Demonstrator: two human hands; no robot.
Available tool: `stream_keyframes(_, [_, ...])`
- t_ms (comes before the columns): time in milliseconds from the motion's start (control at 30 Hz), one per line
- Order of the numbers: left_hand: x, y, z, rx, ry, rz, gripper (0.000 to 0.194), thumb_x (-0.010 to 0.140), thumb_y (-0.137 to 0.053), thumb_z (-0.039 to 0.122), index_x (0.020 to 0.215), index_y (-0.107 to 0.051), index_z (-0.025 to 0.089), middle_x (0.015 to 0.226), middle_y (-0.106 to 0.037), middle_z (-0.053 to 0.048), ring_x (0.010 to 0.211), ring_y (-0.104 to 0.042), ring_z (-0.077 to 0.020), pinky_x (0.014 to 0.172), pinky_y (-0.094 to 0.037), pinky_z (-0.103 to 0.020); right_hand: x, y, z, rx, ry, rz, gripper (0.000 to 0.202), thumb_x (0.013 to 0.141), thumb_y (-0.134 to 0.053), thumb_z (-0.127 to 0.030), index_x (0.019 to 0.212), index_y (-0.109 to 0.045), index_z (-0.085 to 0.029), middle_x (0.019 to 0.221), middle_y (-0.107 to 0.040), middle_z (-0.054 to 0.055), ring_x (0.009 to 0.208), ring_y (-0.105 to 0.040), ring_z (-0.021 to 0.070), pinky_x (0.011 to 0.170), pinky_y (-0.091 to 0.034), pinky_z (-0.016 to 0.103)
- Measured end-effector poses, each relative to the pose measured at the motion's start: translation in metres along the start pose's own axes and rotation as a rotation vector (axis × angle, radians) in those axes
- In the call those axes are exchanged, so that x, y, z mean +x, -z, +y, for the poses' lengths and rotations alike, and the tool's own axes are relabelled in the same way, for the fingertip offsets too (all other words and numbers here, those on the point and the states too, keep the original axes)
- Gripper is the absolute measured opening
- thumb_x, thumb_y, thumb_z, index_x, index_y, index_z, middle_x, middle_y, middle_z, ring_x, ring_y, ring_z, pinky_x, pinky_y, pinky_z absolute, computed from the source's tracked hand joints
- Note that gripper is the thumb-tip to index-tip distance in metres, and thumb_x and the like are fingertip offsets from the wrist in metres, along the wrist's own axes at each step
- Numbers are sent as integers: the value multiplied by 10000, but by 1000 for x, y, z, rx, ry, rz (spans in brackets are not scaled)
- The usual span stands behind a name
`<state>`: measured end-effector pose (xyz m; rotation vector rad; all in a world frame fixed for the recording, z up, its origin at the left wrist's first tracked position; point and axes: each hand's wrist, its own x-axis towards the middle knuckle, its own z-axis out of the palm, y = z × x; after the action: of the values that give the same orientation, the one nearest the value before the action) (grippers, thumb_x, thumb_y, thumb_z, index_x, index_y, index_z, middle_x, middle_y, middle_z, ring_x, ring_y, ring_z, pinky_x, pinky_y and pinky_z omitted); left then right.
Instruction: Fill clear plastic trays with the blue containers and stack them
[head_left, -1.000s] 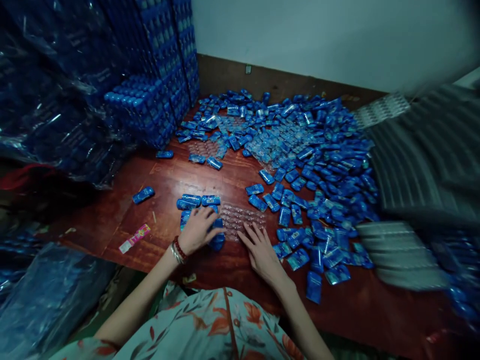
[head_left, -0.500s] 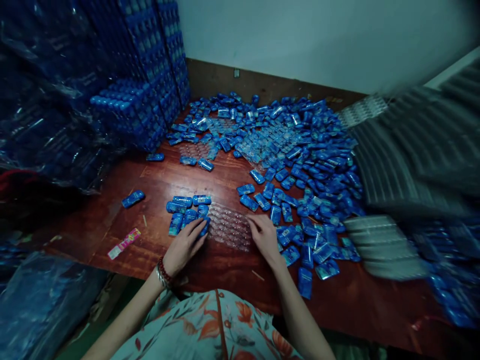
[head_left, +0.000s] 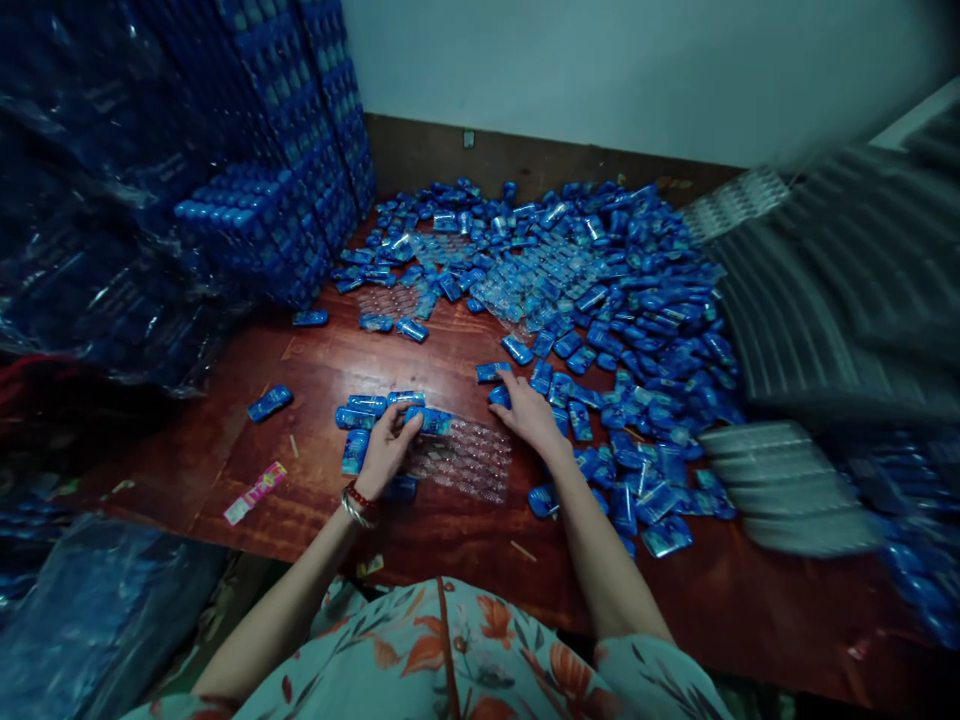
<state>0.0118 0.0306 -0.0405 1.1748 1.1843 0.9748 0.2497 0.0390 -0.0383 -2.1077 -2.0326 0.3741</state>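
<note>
A clear plastic tray (head_left: pixel 472 462) with rows of moulded pockets lies on the table in front of me. My left hand (head_left: pixel 384 452) is at its left end, thumb and fingers closed on a small blue packet (head_left: pixel 433 421) along the tray's far edge. More blue packets, such as one lying at the left (head_left: pixel 355 452), sit beside and behind that hand; one is partly hidden under it. Right of the tray, my right hand (head_left: pixel 527 415) reaches over loose packets, fingers and thumb apart. One blue packet (head_left: pixel 491 372) is at its fingertips, another between finger and thumb.
A large heap of blue packets (head_left: pixel 645 300) covers the back and right of the wooden table (head_left: pixel 247 470). Tall stacks of filled blue trays (head_left: pixel 285 110) stand at the left. Stacked empty trays (head_left: pixel 795 490) are at the right. A pink wrapper (head_left: pixel 255 492) lies at the left.
My left hand has moved up and right onto the tray's left end, with a blue packet now there. My right hand has left the tray's right edge and moved forward to the loose packets.
</note>
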Motion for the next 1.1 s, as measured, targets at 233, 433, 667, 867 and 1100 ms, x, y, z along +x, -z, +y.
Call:
stream_keyframes(233, [-4, 6, -5, 267, -73, -14, 337, 813, -556, 402, 1064, -531, 179, 819, -579, -3, 733, -558, -134, 690, -462, -255, -31, -2, 31, 651, -210, 378, 280, 819, -522, -420, 953, -605, -188, 742, -649, 40, 713, -633, 214, 689, -503, 350])
stream_keyframes(433, [-6, 5, -6, 578, -317, -113, 264, 876, -471, 267, 1099, -604, 222, 1113, -523, -79, 1085, -507, -207, 943, -422, -375, -52, -18, 22, 1220, -345, 345, 384, 738, -618, -385, 1062, -498, -218, 810, -647, 4, 651, -652, 179, 569, -542, 316])
stream_keyframes(667, [-15, 19, -7, 712, -454, -197, 333, 877, -508, 287, 1207, -532, 249, 1183, -539, -81, 1100, -540, -212, 945, -453, -396, -75, -20, 10, 655, 112, 630, 209, 820, -504, -139, 965, -616, -239, 1091, -622, 56, 1067, -579, 190, 931, -478, 424])
stream_keyframes(867, [-9, 21, -5, 729, -509, -111, 296, 891, -482, 323, 1159, -536, 209, 1175, -587, -90, 1111, -549, -217, 962, -448, -391, -94, -36, 6, 434, 290, 542, 327, 847, -435, -95, 1062, -624, -255, 1120, -612, 85, 1116, -560, 206, 880, -518, 423])
stream_keyframes(1100, [2, 8, 7, 662, -520, -115, 251, 867, -522, 295, 1091, -541, 184, 1046, -629, -77, 990, -593, -200, 889, -477, -350, -104, -61, -30, 676, -211, 718, 212, 843, -561, -274, 1038, -578, -192, 959, -629, 80, 841, -623, 175, 714, -543, 323])
